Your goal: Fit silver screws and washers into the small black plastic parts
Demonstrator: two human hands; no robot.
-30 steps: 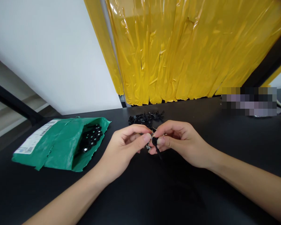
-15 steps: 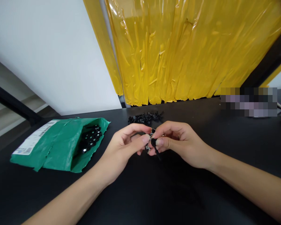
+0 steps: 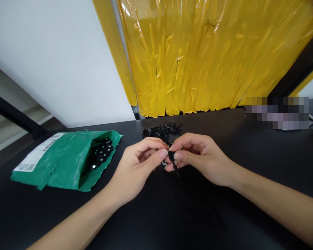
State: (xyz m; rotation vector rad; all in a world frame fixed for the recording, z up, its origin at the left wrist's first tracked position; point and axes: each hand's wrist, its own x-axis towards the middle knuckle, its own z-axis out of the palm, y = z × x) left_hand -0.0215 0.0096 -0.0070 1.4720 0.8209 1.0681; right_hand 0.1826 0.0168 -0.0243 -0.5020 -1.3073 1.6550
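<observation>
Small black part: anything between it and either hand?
Nothing visible. The small black part is pinched directly between the left hand and right hand above the black table; fingers touch it.

Green bag (image 3: 65,159), blk parts (image 3: 161,131), yellow sheet (image 3: 211,55), blk table (image 3: 172,215).

One head-worn camera looks forward and down, close over the black table (image 3: 172,215).
</observation>
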